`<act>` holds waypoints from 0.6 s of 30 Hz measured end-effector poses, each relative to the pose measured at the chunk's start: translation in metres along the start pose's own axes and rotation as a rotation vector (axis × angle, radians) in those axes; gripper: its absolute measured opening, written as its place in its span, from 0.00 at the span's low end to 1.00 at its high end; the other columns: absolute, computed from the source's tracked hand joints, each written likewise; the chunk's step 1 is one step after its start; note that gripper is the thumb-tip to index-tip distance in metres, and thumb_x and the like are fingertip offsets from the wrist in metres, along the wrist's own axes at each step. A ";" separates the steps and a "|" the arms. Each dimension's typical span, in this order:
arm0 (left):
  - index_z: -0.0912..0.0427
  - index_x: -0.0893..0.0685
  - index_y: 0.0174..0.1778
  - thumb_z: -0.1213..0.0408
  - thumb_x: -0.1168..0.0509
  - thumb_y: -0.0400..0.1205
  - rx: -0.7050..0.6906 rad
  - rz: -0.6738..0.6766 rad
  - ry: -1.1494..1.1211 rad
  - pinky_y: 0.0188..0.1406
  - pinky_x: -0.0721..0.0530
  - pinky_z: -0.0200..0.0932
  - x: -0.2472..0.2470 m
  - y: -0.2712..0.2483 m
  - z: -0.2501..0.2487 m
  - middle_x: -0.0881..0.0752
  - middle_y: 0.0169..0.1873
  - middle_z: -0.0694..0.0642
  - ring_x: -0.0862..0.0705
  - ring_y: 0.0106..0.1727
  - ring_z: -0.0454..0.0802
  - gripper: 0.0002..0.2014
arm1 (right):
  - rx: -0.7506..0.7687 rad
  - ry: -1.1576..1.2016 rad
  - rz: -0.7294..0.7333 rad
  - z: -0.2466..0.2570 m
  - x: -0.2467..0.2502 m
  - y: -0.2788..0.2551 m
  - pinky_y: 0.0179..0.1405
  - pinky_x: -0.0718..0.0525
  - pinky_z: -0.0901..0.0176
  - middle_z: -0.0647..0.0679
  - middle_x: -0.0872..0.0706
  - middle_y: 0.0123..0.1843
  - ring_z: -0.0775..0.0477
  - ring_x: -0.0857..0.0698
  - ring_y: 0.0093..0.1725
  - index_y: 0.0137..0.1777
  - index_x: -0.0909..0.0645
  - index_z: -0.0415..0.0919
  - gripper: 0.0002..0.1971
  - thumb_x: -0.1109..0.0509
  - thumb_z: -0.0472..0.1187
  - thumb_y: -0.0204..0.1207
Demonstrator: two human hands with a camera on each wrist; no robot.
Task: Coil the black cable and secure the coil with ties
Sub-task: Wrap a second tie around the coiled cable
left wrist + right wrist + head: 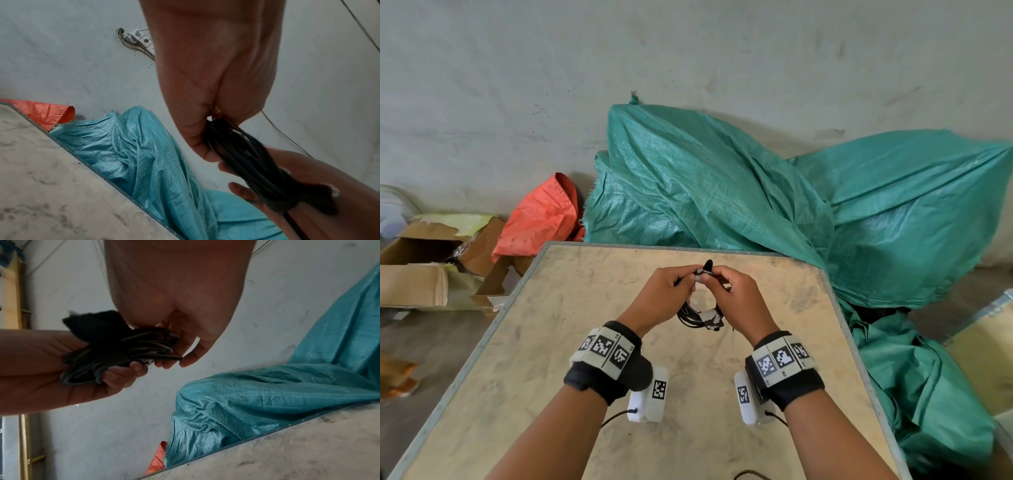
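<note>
Cable coil [693, 313] gripped by left hand [664, 294] and right hand [736, 291] above surface [551, 325]; tie [703, 272] pinched at 12 o'clock, largely hidden by fingers.

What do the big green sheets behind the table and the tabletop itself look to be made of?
Green sheets: likely woven plastic sacking, slightly glossy; a fine grid weave and a frayed edge show in the wrist views. Tabletop: probably plywood or pressed board, matt and smudged, with a grey, seemingly metal, edge strip.

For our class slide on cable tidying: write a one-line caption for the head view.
Both hands, left and right, hold a coiled black cable above a wooden table, fastening a tie.
</note>
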State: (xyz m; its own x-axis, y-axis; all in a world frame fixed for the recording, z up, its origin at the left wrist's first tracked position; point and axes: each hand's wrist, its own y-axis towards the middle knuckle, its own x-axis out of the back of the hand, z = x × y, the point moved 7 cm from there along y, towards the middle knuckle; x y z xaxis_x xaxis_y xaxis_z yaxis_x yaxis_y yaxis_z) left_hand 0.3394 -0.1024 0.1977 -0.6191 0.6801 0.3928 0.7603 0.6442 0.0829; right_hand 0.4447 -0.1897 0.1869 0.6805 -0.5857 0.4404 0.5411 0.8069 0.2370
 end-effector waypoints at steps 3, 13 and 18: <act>0.50 0.14 0.61 0.69 0.45 0.87 0.042 -0.001 -0.022 0.32 0.26 0.35 0.003 -0.001 0.004 0.22 0.26 0.49 0.24 0.29 0.45 0.17 | -0.014 0.010 0.047 -0.003 -0.002 0.001 0.44 0.16 0.67 0.57 0.09 0.46 0.63 0.13 0.47 0.55 0.13 0.49 0.11 0.29 0.52 0.76; 0.56 0.19 0.67 0.64 0.44 0.87 0.121 0.045 -0.124 0.40 0.22 0.43 0.000 -0.001 0.012 0.16 0.35 0.53 0.21 0.36 0.48 0.14 | 0.006 0.001 -0.006 0.005 0.003 0.006 0.36 0.23 0.73 0.55 0.13 0.36 0.61 0.17 0.35 0.41 0.17 0.45 0.06 0.29 0.46 0.77; 0.57 0.21 0.64 0.65 0.50 0.89 0.087 0.062 -0.146 0.41 0.23 0.38 -0.001 -0.005 0.011 0.25 0.32 0.52 0.24 0.37 0.47 0.14 | -0.043 0.087 -0.011 0.007 -0.001 0.008 0.45 0.11 0.53 0.52 0.11 0.36 0.54 0.11 0.38 0.40 0.16 0.46 0.06 0.27 0.46 0.76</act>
State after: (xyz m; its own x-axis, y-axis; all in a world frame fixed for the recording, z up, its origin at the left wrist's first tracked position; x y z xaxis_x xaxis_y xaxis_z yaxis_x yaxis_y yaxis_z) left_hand 0.3336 -0.1026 0.1863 -0.5987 0.7587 0.2566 0.7817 0.6234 -0.0194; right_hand 0.4449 -0.1825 0.1948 0.7138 -0.6001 0.3610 0.5680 0.7977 0.2029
